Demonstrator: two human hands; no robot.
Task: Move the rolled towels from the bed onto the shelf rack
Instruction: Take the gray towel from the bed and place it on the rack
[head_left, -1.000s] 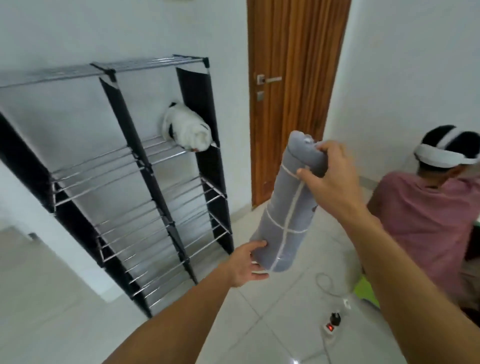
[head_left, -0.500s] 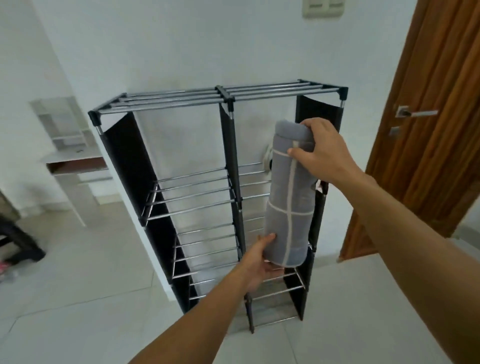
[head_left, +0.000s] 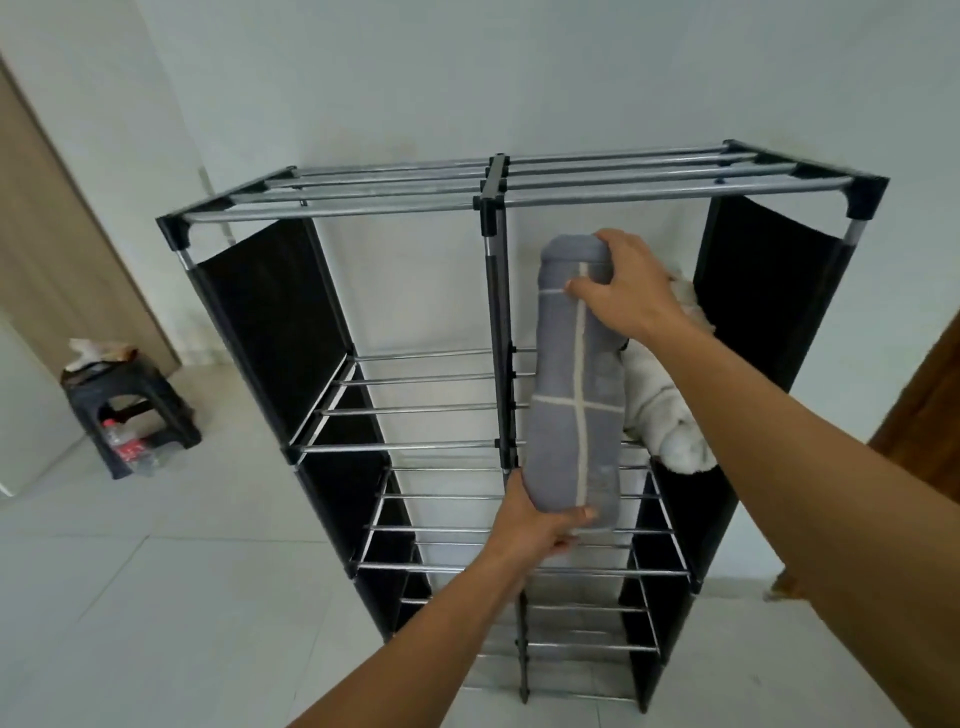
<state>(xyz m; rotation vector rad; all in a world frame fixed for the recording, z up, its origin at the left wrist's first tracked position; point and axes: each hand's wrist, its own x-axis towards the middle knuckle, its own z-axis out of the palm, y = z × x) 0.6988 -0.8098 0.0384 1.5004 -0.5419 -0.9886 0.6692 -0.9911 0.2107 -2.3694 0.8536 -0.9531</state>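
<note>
1. Starting at the far left, a dark plastic stool (head_left: 130, 405) stands on the pale tiled floor (head_left: 156, 623), with crumpled pale stuff heaped on its seat and a clear bottle with a red label (head_left: 124, 447) lying under it.
2. Next comes the shelf rack (head_left: 488, 197), a frame of smooth metal tubes with black corner joints and matte black fabric side panels; a middle post splits it into a left and a right column of barred shelves.
3. My left hand (head_left: 540, 525) reaches up from below, palm under the lower end of the grey rolled towel (head_left: 576, 395), thumb curled up against its front and fingers wrapped behind, so it grips the roll from beneath.
4. That grey towel is a long, soft cylinder with thin cream stripes crossing in a grid; I hold it nearly upright in front of the right column's upper compartment, just right of the middle post.
5. My right hand (head_left: 628, 291) comes in from the right with the arm stretched out, clamped over the top end of the roll, thumb on the front and fingers over the crown.
6. Behind the roll, a fluffy white rolled towel (head_left: 665, 415) lies on the right column's upper shelf, against the black side panel.
</note>
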